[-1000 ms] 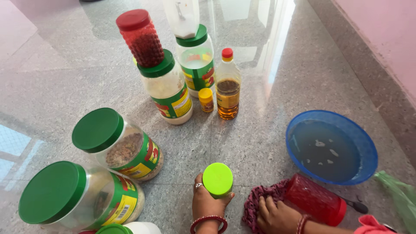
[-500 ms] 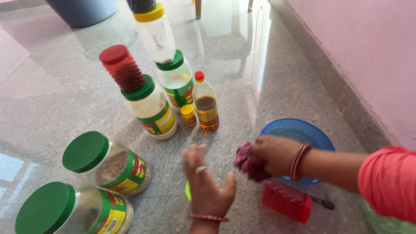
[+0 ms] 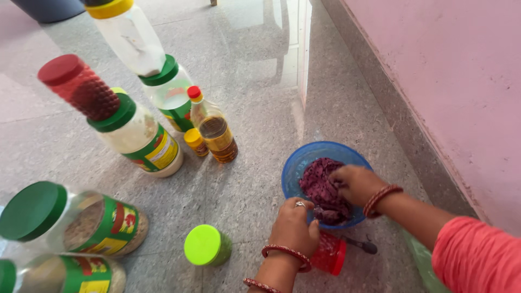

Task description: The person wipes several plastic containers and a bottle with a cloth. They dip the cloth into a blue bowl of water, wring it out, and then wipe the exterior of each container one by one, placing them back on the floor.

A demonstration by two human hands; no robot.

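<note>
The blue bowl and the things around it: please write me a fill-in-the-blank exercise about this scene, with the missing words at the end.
1. Both hands, the left hand and the right hand, press a dark red cloth into a bowl whose colour is ____.
2. The small jar left of the left hand has a lid of bright ____ colour.
3. The bottle of amber liquid has a ____ cap.

Missing words: blue; green; red
</note>
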